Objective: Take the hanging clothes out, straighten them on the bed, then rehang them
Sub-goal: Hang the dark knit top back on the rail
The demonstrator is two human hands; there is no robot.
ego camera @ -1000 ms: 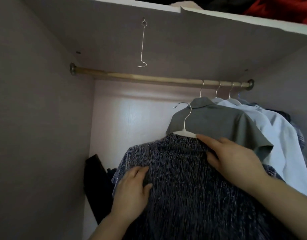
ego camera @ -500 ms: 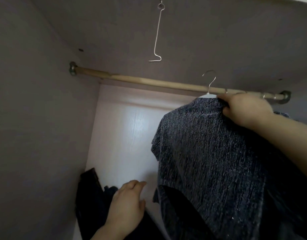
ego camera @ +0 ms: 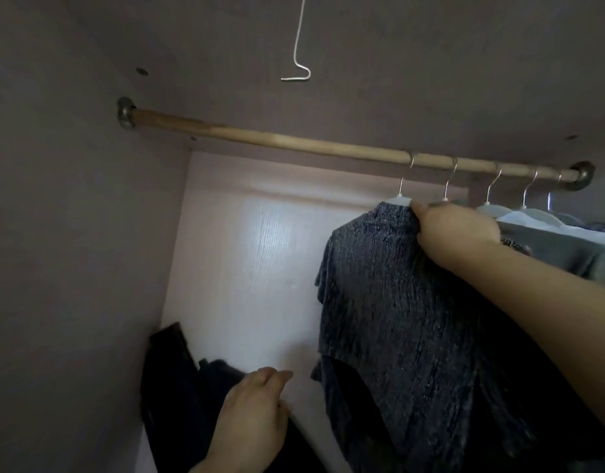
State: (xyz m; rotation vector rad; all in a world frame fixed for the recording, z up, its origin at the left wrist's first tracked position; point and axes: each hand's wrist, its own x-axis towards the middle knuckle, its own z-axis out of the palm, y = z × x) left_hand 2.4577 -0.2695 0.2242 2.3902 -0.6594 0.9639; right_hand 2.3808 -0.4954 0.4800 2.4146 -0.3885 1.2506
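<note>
A dark blue speckled top (ego camera: 396, 302) hangs on a white hanger whose metal hook (ego camera: 406, 175) sits over the wooden rod (ego camera: 277, 139). My right hand (ego camera: 454, 233) grips the top's shoulder at the hanger. My left hand (ego camera: 250, 418) hovers low and left of the garment, fingers relaxed, holding nothing. Right of the top hang a grey shirt (ego camera: 567, 247) and a pale blue shirt (ego camera: 533, 218) on further hangers.
The wardrobe's left wall (ego camera: 72, 268) and pale back panel (ego camera: 253, 268) enclose the space. A bent wire hook (ego camera: 299, 46) dangles from the wardrobe's top panel. Dark clothes (ego camera: 178, 387) lie heaped in the bottom left corner.
My right hand lifted the speckled top up and set its hook over the rod, left of the other hangers. My left hand let go of the fabric and dropped low.
</note>
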